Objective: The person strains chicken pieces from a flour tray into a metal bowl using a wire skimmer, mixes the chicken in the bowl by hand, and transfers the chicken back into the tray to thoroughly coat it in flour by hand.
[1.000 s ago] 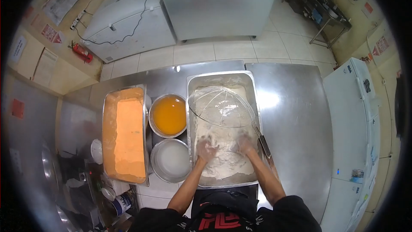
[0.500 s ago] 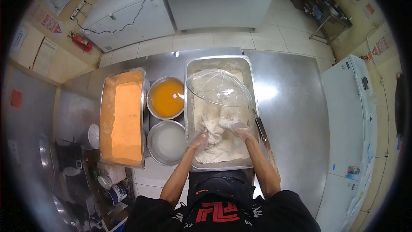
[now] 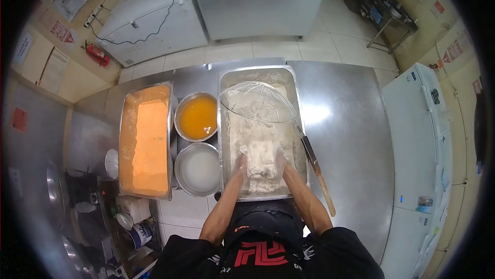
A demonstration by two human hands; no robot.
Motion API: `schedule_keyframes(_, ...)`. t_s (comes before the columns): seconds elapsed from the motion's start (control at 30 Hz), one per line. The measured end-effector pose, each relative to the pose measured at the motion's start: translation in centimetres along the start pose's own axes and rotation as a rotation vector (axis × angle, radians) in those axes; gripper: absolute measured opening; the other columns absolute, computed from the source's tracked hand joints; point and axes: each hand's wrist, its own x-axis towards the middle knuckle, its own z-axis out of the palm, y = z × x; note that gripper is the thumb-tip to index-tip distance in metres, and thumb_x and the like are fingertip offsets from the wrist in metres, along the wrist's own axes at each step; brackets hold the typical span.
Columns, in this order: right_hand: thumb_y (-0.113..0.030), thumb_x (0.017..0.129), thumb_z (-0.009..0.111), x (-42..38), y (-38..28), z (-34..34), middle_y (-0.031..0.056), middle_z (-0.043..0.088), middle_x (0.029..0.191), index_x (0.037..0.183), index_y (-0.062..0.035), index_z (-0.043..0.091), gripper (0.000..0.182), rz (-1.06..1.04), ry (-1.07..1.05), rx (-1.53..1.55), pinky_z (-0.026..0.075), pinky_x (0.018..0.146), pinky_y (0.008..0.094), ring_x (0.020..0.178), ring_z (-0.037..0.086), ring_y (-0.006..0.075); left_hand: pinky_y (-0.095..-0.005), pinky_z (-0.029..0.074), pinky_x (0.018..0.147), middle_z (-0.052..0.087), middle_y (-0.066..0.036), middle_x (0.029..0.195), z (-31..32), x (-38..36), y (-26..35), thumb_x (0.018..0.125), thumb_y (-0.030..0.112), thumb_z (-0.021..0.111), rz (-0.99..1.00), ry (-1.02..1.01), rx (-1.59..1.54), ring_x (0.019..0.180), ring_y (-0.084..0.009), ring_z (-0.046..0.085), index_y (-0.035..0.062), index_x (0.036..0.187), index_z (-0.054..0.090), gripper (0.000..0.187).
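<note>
Pale flour (image 3: pixel 252 132) fills much of a deep metal tray (image 3: pixel 224 80). In its lower half, my left hand (image 3: pixel 241 163) and my right hand (image 3: pixel 281 159) are on either side of a flour-coated heap (image 3: pixel 262 163). Both hands are in clear gloves dusted with flour, and their fingers are partly sunk in it or blurred, so their grip is unclear. A round wire strainer (image 3: pixel 258 102) lies over the far part of the tray, its long handle (image 3: pixel 320 178) running down past the right rim.
Left of the tray stand a bowl of orange liquid (image 3: pixel 198 118), a bowl of cloudy liquid (image 3: pixel 198 169) and a tray of orange powder (image 3: pixel 152 145). A steel table (image 3: pixel 345 140) extends to the right. White freezers (image 3: pixel 154 26) stand beyond.
My hands have moved lower and closer together around the heap, which was lifted and spread out between them before. The view has shifted slightly.
</note>
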Motion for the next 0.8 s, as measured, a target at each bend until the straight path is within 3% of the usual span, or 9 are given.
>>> schedule_keyframes(0.1,-0.036,0.089,0.039,-0.1,-1.0,-2.7,0.0103,0.058,0.103,0.11,0.001,0.053,0.045,0.02,0.524,-0.525,0.041,0.083,0.0315,0.096,0.053,0.0216,-0.0371,0.038,0.088,0.053,-0.013,0.111,-6.6,4.3,-5.3,0.091,0.039,0.029,0.17,0.001,0.071,0.1,-0.0231,0.052,-0.0023,0.114,0.046,0.051)
schedule_keyframes(0.2,-0.033,0.086,0.044,-2.0,-1.9,-6.2,0.0091,0.06,0.091,0.103,-0.0004,0.057,0.039,0.012,0.29,-0.818,0.045,0.076,0.0327,0.087,0.056,0.0226,-0.0377,0.028,0.099,0.043,-0.024,0.122,-3.6,-2.1,1.3,0.088,0.044,0.028,0.122,-0.103,1.361,0.11,-0.0345,0.044,-0.0024,0.119,0.043,0.058)
schedule_keyframes(0.27,-0.028,0.081,0.048,-3.9,-3.1,-5.3,0.0134,0.062,0.085,0.097,-0.001,0.059,0.033,0.005,0.144,-1.67,0.047,0.07,0.0362,0.079,0.059,0.0264,-0.0425,0.032,0.095,0.048,-0.025,0.116,-1.2,-6.3,1.0,0.087,0.043,0.03,0.06,-0.023,1.436,0.103,-0.0337,0.049,-0.0005,0.106,0.053,0.053)
schedule_keyframes(0.33,-0.024,0.079,0.048,-5.4,-0.9,-3.4,0.0205,0.06,0.09,0.097,0.0007,0.058,0.032,0.068,0.14,-1.859,0.047,0.07,0.0368,0.08,0.059,0.0311,-0.0397,0.034,0.09,0.049,-0.019,0.105,0.2,-5.8,-2.4,0.087,0.04,0.035,0.022,0.006,1.509,0.096,-0.0285,0.048,0.0012,0.099,0.054,0.045)
schedule_keyframes(0.4,-0.026,0.079,0.047,-4.9,0.6,-1.8,0.0218,0.06,0.09,0.096,0.0006,0.058,0.033,0.257,0.154,-1.598,0.047,0.069,0.0385,0.079,0.059,0.0318,-0.037,0.037,0.084,0.05,-0.012,0.094,-0.5,-1.8,-6.9,0.086,0.036,0.04,0.034,-0.071,1.274,0.089,-0.0233,0.048,0.0029,0.092,0.055,0.037)
schedule_keyframes(0.47,-0.027,0.079,0.047,-4.2,0.8,-2.2,0.0231,0.059,0.089,0.095,0.0005,0.059,0.033,0.427,0.163,-1.33,0.047,0.069,0.0402,0.078,0.059,0.0324,-0.0343,0.039,0.078,0.051,-0.006,0.083,-5.3,4.1,-13.9,0.085,0.033,0.045,0.178,-0.211,0.427,0.083,-0.0181,0.047,0.0047,0.084,0.057,0.03)
schedule_keyframes(0.63,-0.038,0.072,0.06,-0.6,-5.8,-1.2,0.0097,0.061,0.072,0.077,-0.0003,0.06,0.038,-0.439,0.143,-1.576,0.044,0.059,0.0327,0.064,0.052,0.0144,-0.0401,0.04,0.085,0.056,-0.016,0.096,-1.5,-0.6,-0.1,0.075,0.012,0.058,0.685,0.15,0.478,0.094,-0.0297,0.052,0.0,0.09,0.056,0.019)
schedule_keyframes(0.73,-0.046,0.071,0.062,-0.4,-12.7,7.0,0.0095,0.062,0.075,0.084,-0.0007,0.061,0.047,0.126,0.42,-1.623,0.046,0.06,0.0367,0.065,0.056,0.0169,-0.0336,0.041,0.08,0.055,-0.014,0.092,-1.2,-0.2,8.7,0.076,0.035,0.056,0.805,0.367,1.261,0.087,-0.0231,0.05,-0.0013,0.125,0.035,0.064)
schedule_keyframes(0.8,-0.047,0.071,0.061,2.6,-9.7,3.8,0.01,0.061,0.077,0.085,-0.0005,0.06,0.049,0.064,0.369,-1.635,0.045,0.062,0.0368,0.067,0.055,0.0176,-0.0335,0.04,0.085,0.052,-0.02,0.106,0.5,1.0,13.1,0.074,0.041,0.057,-0.024,0.142,1.349,0.098,-0.028,0.049,-0.0052,0.129,0.025,0.078)
